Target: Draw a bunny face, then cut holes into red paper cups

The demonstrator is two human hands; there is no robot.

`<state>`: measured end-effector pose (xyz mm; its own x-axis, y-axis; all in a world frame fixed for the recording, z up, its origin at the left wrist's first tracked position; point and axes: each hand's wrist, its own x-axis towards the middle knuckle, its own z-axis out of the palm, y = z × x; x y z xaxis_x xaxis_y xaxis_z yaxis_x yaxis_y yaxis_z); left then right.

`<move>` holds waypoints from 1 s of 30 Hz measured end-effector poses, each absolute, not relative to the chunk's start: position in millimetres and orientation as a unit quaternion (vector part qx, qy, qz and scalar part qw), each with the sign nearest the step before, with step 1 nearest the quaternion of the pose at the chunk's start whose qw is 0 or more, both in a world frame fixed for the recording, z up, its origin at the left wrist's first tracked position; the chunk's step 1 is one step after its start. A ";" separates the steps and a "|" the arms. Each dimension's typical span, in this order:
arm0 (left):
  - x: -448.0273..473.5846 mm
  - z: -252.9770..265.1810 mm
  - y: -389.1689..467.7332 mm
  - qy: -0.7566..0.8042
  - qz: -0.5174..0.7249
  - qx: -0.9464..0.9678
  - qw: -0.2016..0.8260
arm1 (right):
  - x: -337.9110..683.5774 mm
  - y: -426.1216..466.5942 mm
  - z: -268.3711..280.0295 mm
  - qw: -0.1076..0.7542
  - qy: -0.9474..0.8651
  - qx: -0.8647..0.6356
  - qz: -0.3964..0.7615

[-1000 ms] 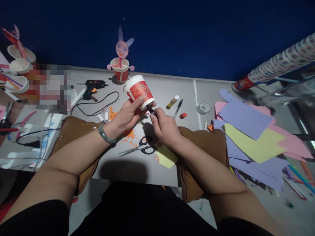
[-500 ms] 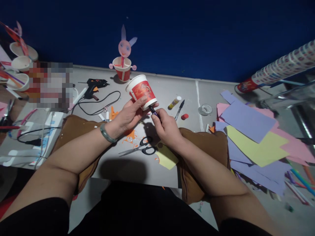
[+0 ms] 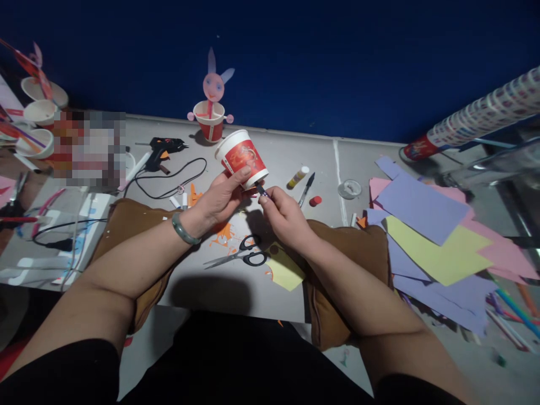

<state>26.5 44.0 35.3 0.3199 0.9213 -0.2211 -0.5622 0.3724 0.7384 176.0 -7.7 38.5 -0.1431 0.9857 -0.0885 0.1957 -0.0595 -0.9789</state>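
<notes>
A red and white paper cup (image 3: 243,156) is tilted in my left hand (image 3: 225,198), whose thumb lies along its side. The cup's open rim faces up and left, away from me. My right hand (image 3: 283,212) is closed around a slim dark tool (image 3: 262,190) with a purplish sheen. Its tip meets the bottom end of the cup; whether it goes through is hidden, and its exact kind I cannot make out. Below my hands lie black-handled scissors (image 3: 238,253) and a yellow paper piece (image 3: 287,269).
Behind the cup stands a paper-cup rabbit (image 3: 210,119). A black glue gun (image 3: 162,153) with its cord lies left. To the right are a glue stick (image 3: 298,177), a marker (image 3: 307,188), a red cap (image 3: 315,201), coloured paper (image 3: 426,202) and a long cup stack (image 3: 485,121).
The dark tool and my right fingers have shifted slightly at the cup's base. My left hand keeps the cup in nearly the same place, and the view has turned a little.
</notes>
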 end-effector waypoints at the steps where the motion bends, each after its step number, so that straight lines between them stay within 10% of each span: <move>1: 26.7 34.4 44.4 0.320 0.487 0.280 0.763 | 175.4 -8.0 37.3 0.393 -0.587 -0.544 0.452; 9: 25.5 38.8 42.6 0.321 0.489 0.288 0.758 | 179.4 -6.8 48.9 0.358 -0.346 -0.346 0.795; 30: 22.9 35.3 45.1 0.310 0.480 0.270 0.775 | 177.3 -7.8 40.5 0.404 -0.413 -0.385 0.720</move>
